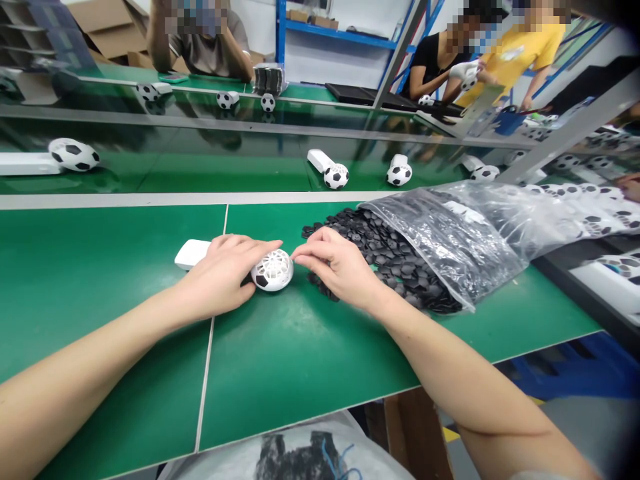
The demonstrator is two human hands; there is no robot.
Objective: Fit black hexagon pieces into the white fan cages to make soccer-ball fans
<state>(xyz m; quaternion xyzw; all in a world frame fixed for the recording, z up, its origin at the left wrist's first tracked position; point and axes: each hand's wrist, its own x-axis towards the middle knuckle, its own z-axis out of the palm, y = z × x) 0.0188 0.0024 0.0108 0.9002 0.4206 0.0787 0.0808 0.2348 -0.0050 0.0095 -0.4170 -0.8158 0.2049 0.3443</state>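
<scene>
On the green table lies a white football-shaped device (pixel 273 271) with a white handle (pixel 192 255) at its left. Its round head shows an open lattice and a few black patches. My left hand (pixel 223 270) is wrapped over the device, with fingers and thumb against the head. My right hand (pixel 333 263) is just right of the head, thumb and forefinger pinched together; whatever is between the fingertips is too small to name. Beyond my right hand, a heap of small black pieces (pixel 410 270) spills from a clear plastic bag (pixel 450 220).
Behind the table's pale edge strip (pixel 150 200), a green belt (pixel 200 163) carries several football-shaped devices. A person in grey (pixel 213 53) sits across it; a person in yellow (pixel 530 43) and one in black are at the back right. A black tray edge (pixel 570 280) borders the right.
</scene>
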